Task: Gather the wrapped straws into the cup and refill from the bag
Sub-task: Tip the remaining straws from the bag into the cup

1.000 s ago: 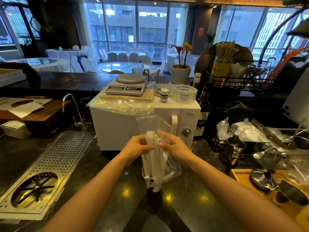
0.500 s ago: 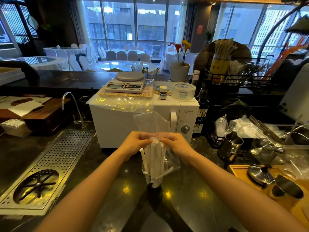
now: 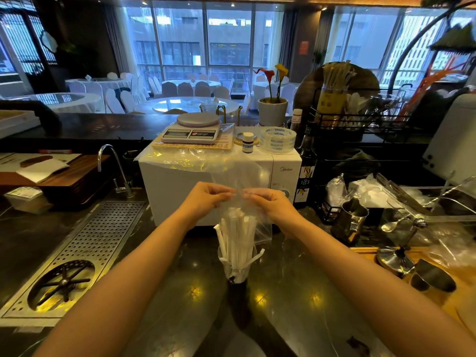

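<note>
A clear cup [image 3: 226, 267] stands on the dark counter in front of me, with a bundle of white wrapped straws [image 3: 238, 235] upright in it. A clear plastic bag [image 3: 261, 228] hangs around the straws' upper part and rises above them. My left hand [image 3: 206, 198] and my right hand [image 3: 270, 202] both pinch the bag just above the straw tops, fingertips close together. A couple of straws lean out over the cup's rim at the left and right.
A white microwave [image 3: 177, 186] stands right behind the cup, with a scale [image 3: 192, 130] and tape roll [image 3: 278, 139] on top. A perforated metal drain tray [image 3: 85, 248] lies left. A steel pitcher [image 3: 350, 222], a spoon and metal lids crowd the right. A bottle [image 3: 307, 166] stands beside the microwave.
Both hands have slid up from the straw bundle to the bag above the straw tops, and the bag has moved higher. The straws stay standing in the cup.
</note>
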